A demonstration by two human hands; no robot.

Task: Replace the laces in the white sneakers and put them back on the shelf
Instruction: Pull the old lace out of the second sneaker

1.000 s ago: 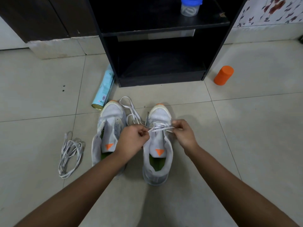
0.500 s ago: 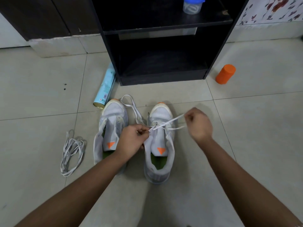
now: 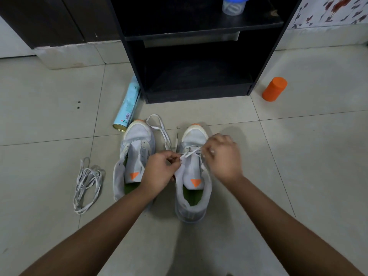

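Two white sneakers with orange toe tips and orange tongue marks stand side by side on the tiled floor, toes toward the shelf. The left sneaker [image 3: 137, 148] has no lace in it. Over the right sneaker [image 3: 194, 176], my left hand [image 3: 159, 172] pinches one end of a white lace [image 3: 189, 154] at the shoe's left eyelets. My right hand [image 3: 222, 156] grips the lace's other part over the right eyelets. The lace's loose length [image 3: 159, 127] loops on the floor between the two toes. A spare bundle of white laces [image 3: 87, 184] lies to the left.
The black shelf unit [image 3: 199, 92] stands just beyond the shoes, its lower compartment open. A clear jar with a blue lid [image 3: 234, 5] sits on its upper board. A light blue spray can [image 3: 127, 108] lies at its left foot, and an orange cylinder [image 3: 274, 89] to its right.
My right hand pulled the lace out to the right, then came back in over the right sneaker's eyelets. My left hand stayed pinching at the shoe's left side.
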